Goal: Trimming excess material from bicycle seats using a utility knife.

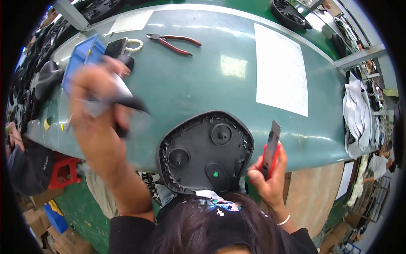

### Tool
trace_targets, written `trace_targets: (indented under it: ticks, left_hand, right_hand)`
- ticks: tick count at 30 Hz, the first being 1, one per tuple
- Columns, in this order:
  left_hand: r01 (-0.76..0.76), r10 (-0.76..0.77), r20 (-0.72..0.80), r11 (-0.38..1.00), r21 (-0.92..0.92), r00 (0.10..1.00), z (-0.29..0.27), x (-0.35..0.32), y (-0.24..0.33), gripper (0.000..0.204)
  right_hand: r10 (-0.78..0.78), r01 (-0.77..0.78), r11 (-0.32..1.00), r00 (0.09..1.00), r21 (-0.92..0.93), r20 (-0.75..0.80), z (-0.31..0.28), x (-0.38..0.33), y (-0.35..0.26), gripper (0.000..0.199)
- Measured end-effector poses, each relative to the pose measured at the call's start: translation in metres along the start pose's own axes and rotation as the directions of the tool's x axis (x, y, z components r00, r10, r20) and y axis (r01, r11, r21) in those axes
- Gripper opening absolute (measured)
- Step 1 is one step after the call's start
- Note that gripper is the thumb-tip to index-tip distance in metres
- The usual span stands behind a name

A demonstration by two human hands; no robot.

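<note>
Blurred by motion, my left hand (93, 95) is raised over the left side of the table. Its fingers are closed on a limp dark and whitish piece (132, 103) whose kind I cannot make out. My right hand (272, 180) grips a utility knife (271, 153) with a red and black handle, its wide blade extended and pointing up, away from me. Between my hands a black seat (196, 148) rests at the table's near edge, underside up. Two round bosses and a green sticker show inside its rim, and the cover's edge is folded over the rim.
Red-handled pliers (174, 43) lie at the table's far side. Left of them are a blue bin (84, 53), a phone (116, 47) and a beaded loop (134, 45). A printed sheet (281, 70) lies at the right. White stacked pieces (358, 116) stand past the right edge; a red stool (64, 172) is at left.
</note>
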State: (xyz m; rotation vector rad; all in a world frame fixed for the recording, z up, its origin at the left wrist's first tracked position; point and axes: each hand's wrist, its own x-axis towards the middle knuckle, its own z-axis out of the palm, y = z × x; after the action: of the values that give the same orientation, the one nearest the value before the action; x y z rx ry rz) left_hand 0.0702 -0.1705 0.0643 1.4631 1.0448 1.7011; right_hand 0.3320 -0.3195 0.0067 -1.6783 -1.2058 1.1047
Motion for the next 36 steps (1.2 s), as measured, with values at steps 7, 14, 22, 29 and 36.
trace_targets:
  ticks: [7,14,22,29,36]
  left_hand:
    - [-0.118,-0.665,0.338,0.353,0.928,0.666,-0.094,-0.048,0.049,0.028]
    - [-0.480,-0.104,0.791,0.745,0.464,0.603,-0.006,-0.019,0.012,0.030]
    - [-0.118,-0.312,0.939,0.937,0.329,0.144,0.042,0.032,-0.056,0.014]
    - [-0.016,-0.376,0.922,0.925,0.379,0.094,0.050,0.042,-0.065,0.018]
    - [0.020,-0.318,0.938,0.948,0.318,0.139,0.040,0.040,-0.069,0.016]
  right_hand:
    - [-0.176,0.178,0.984,0.982,0.025,-0.066,0.029,0.105,-0.037,0.062]
    - [-0.338,0.343,0.936,0.938,0.083,-0.072,0.033,0.118,-0.040,0.046]
    - [-0.469,0.479,0.856,0.878,-0.195,0.099,-0.009,0.055,-0.016,0.047]
    - [-0.537,0.753,0.346,0.648,-0.560,0.540,0.018,0.068,-0.053,0.062]
    - [-0.265,0.671,0.248,0.741,-0.699,0.617,-0.001,0.058,-0.066,0.061]
